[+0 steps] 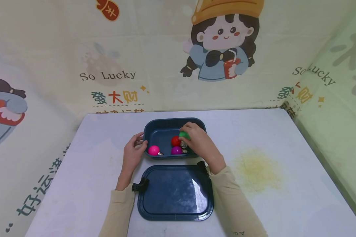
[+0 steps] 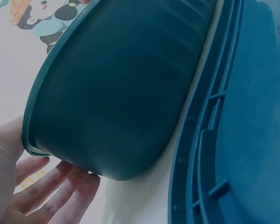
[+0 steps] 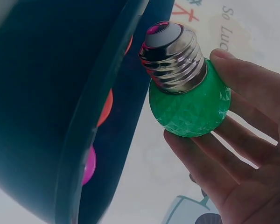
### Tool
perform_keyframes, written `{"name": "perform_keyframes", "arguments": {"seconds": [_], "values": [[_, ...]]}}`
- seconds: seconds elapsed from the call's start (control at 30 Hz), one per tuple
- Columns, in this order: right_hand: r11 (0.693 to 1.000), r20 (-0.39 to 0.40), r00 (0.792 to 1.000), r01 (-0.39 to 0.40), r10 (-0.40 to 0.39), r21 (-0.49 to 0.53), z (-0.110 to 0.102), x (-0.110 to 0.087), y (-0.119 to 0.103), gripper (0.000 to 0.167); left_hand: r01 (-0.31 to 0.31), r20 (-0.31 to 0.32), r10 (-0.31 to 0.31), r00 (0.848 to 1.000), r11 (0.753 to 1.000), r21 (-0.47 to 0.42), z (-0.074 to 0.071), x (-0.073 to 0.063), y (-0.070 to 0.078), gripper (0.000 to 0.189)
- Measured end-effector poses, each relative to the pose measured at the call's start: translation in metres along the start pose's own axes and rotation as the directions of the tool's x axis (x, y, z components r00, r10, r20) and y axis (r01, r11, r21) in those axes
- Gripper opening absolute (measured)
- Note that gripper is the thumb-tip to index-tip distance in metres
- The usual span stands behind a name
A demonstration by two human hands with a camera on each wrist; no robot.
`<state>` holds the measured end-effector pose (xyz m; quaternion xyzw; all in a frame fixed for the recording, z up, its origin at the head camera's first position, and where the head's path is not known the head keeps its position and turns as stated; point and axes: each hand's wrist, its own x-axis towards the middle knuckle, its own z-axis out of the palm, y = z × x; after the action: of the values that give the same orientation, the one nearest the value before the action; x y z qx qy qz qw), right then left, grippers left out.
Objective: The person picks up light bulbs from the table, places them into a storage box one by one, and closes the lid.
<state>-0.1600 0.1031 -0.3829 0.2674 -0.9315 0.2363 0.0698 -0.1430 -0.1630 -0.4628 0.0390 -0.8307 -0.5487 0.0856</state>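
Observation:
A dark blue plastic box (image 1: 160, 135) sits on the table, its left end held by my left hand (image 1: 133, 151). In the left wrist view that thumb lies at the rim and the fingertips touch the outer wall (image 2: 107, 102). My right hand (image 1: 200, 141) pinches a green light bulb (image 3: 191, 109) with a faceted globe, over the box's right part; its silver screw base points away from the palm. Inside the box lie a red bulb (image 1: 175, 141), a purple bulb (image 1: 176, 150) and a pink bulb (image 1: 154, 150). My right hand hides the box's right end.
A dark blue lid (image 1: 172, 194) lies flat in front of the box, below both wrists. The white table (image 1: 255, 131) bears a yellowish stain (image 1: 259, 169) on the right. A printed cloth (image 1: 160, 59) hangs behind and at the sides.

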Motion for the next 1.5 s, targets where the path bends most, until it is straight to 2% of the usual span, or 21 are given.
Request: {"name": "perform_keyframes", "arguments": {"seconds": [0.43,0.8,1.13,1.5], "values": [[1.0,0.014,1.0,0.025,-0.025,0.01,0.008,0.006,-0.009,0.032,-0.015,-0.006,0.015,1.0,1.0,-0.012,0.0,0.0,-0.001,0.041],[0.998,0.019,0.998,0.065,-0.066,0.015,0.016,0.012,-0.018,0.031,0.001,-0.006,-0.001,1.0,1.0,0.006,-0.001,0.0,-0.001,0.041],[0.997,0.044,0.996,0.079,-0.079,0.019,0.024,0.017,-0.027,0.032,-0.016,-0.006,0.016,1.0,1.0,-0.005,0.0,0.0,-0.003,0.041],[0.992,0.057,0.991,0.123,-0.124,0.027,0.035,0.02,-0.029,0.032,-0.021,-0.01,0.02,1.0,1.0,-0.01,0.001,-0.001,-0.002,0.042]]}}
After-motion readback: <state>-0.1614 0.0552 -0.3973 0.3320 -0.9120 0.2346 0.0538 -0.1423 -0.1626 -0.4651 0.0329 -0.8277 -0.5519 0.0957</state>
